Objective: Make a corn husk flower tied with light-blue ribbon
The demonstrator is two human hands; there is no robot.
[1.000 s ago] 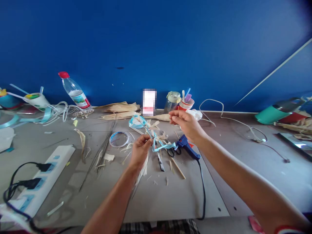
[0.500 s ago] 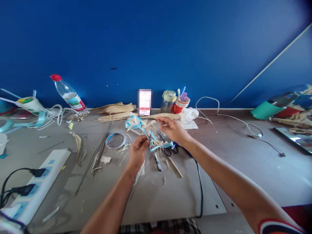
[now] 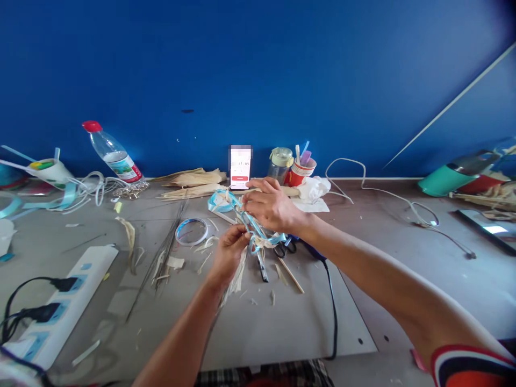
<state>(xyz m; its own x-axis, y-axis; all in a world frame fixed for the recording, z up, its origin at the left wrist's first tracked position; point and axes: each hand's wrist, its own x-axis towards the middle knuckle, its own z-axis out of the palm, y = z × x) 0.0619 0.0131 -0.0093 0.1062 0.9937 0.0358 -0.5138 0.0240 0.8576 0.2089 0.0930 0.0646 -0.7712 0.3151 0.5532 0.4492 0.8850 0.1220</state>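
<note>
My left hand [image 3: 230,248] is closed in a pinch on a bundle of pale dried husk strips tied with light blue ribbon [image 3: 255,243]. Strips of husk [image 3: 237,274] trail below that hand toward me. Over the top of the bundle reaches my right hand [image 3: 268,204], its fingers stretched out and apart. It covers most of the husk pieces there, and whether its fingertips touch them I cannot tell. A roll of light blue ribbon [image 3: 220,201] lies just beyond. Under the bundle are a pen-like tool [image 3: 262,267], dark scissor handles [image 3: 285,247] and a thin wooden stick [image 3: 292,275].
Left of my hands lie a tape roll [image 3: 191,232], thin dark wires [image 3: 161,252] and a power strip [image 3: 70,301]. Along the blue wall stand a tilted bottle [image 3: 116,156], a lit phone [image 3: 240,167], a jar [image 3: 279,165] and red paper cups [image 3: 301,173]. A black cable [image 3: 331,306] crosses the mat.
My right hand has moved left and slightly down, from beside the husk pieces to over them. My left hand keeps its pinch in nearly the same place.
</note>
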